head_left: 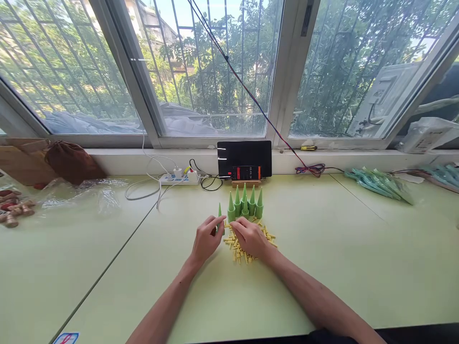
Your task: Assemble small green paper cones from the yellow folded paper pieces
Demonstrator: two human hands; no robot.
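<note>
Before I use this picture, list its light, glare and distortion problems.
Head view: bright daylight through the window; head view: white glare streaks on the dark screen; head view: window frames lean outward at the top, likely wide-angle stretch; head view: crowded yellow pieces by the right hand, hard to tell apart.

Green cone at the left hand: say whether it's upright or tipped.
Upright: the green cone at the left hand has its narrow tip pointing up.
</note>
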